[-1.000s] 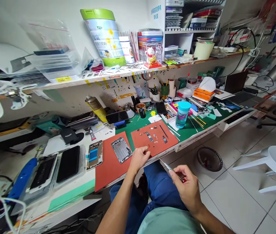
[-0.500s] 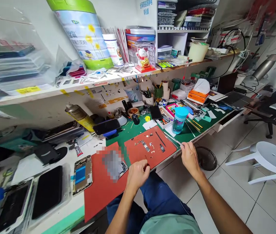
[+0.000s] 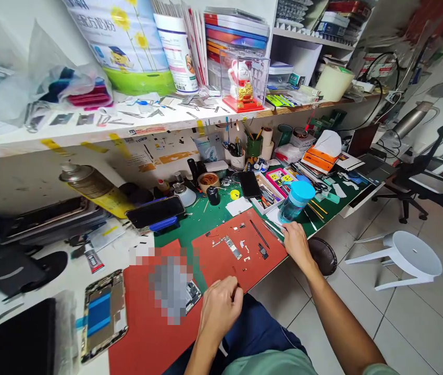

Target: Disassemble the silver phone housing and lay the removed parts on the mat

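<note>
My left hand (image 3: pixel 221 304) is closed at the near edge of a red mat (image 3: pixel 213 263), fingers curled; whether they hold anything is hidden. At the mat's right edge, my right hand (image 3: pixel 298 244) pinches the end of slim silver tweezers (image 3: pixel 273 228). On this mat lie a small circuit board (image 3: pixel 232 247), a thin black strip (image 3: pixel 259 234), a dark small part (image 3: pixel 262 251) and several tiny pieces. Left of my left hand, a second red mat (image 3: pixel 143 323) carries an opened phone (image 3: pixel 193 294), mostly blurred out by pixels.
A blue-lidded bottle (image 3: pixel 296 200) stands just beyond my right hand. Behind the mats are a tool tray (image 3: pixel 268 194), a propped phone (image 3: pixel 155 211) and a spray can (image 3: pixel 92 187). A phone housing (image 3: pixel 105 317) lies left. The shelf (image 3: pixel 174 115) overhangs the bench.
The view has shifted closer and towards the left of the bench. My right hand has come nearer the mat's right edge, by the bottle. My left hand stays closed.
</note>
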A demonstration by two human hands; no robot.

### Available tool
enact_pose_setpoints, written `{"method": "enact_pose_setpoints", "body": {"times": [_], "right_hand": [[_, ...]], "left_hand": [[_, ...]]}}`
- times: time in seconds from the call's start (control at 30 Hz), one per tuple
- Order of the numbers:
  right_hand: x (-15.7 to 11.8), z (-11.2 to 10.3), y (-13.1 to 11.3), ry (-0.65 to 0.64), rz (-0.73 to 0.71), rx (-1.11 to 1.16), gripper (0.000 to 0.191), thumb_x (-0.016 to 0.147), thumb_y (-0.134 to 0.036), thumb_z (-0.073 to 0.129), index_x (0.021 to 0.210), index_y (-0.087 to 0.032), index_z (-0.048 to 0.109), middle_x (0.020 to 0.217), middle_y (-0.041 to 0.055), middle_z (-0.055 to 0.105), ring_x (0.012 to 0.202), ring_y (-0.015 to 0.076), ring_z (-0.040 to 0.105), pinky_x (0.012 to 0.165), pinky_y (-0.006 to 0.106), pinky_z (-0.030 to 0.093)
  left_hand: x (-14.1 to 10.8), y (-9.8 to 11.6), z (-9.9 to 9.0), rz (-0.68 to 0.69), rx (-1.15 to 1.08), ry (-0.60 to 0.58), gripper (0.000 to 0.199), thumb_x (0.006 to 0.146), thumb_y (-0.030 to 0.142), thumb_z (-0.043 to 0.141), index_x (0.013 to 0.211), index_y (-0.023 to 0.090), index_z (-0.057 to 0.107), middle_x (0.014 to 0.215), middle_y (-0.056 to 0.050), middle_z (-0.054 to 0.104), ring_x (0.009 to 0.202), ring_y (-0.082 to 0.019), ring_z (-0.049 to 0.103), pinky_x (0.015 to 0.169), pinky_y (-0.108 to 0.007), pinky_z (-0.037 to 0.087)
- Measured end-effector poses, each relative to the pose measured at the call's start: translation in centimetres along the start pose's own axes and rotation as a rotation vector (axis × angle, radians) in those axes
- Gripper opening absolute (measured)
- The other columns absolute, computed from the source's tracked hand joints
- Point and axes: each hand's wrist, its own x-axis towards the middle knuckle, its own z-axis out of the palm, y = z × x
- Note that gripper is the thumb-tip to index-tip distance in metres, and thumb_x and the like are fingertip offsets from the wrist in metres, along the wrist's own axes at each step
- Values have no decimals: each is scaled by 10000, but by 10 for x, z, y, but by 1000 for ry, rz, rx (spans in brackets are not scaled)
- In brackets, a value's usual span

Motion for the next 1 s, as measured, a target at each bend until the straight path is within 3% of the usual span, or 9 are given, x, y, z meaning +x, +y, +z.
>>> {"method": "enact_pose_setpoints", "body": {"times": [0.2, 0.3, 0.37, 0.57, 0.77, 1.0], "right_hand": [[-9, -12, 0, 25, 16, 9, 313, 1059, -395, 687, 1302, -198, 688, 1332, 96, 698, 1140, 237, 706, 991, 465, 612], [-21, -24, 1, 72, 30, 40, 227, 1104, -294, 568, 1238, -195, 722, 1234, 108, 737, 1133, 242, 690, 1027, 448, 576], [-31, -31, 5, 102, 48, 59, 276, 1113, -245, 489, 1203, -194, 744, 1187, 128, 756, 1129, 256, 678, 1035, 429, 556], [-41, -46, 38, 157, 186, 40, 229, 1097, -352, 594, 1190, -191, 729, 1198, 102, 744, 1087, 237, 702, 1003, 444, 587], [-5, -48, 72, 111, 355, -28, 383, 1050, -407, 700, 1367, -195, 659, 1378, 109, 677, 1158, 253, 706, 980, 475, 623], [52, -35, 77, -20, 467, -72, 410, 1039, -405, 716, 1374, -177, 657, 1394, 129, 667, 1179, 264, 701, 994, 475, 617]], "left_hand": [[1, -4, -2, 60, -35, 47, 295, 963, 154, 495, 698, 244, 402, 601, 38, 540, 541, -152, 532, 609, -319, 334], [2, -6, -1, 91, -24, 77, 309, 976, 169, 495, 694, 245, 395, 590, 44, 519, 531, -148, 519, 594, -318, 336], [2, -7, -1, 107, -14, 87, 316, 987, 184, 491, 692, 246, 395, 584, 44, 509, 526, -148, 513, 586, -319, 338], [2, -7, -4, 142, 9, 97, 330, 1007, 204, 493, 694, 247, 396, 581, 47, 490, 511, -148, 490, 586, -325, 345], [3, -7, -4, 166, -5, 103, 333, 1008, 210, 512, 690, 247, 422, 579, 41, 503, 506, -151, 488, 577, -329, 326], [2, -3, -6, 107, -23, 65, 336, 998, 202, 516, 677, 242, 427, 583, 34, 503, 527, -155, 488, 582, -325, 313]]}}
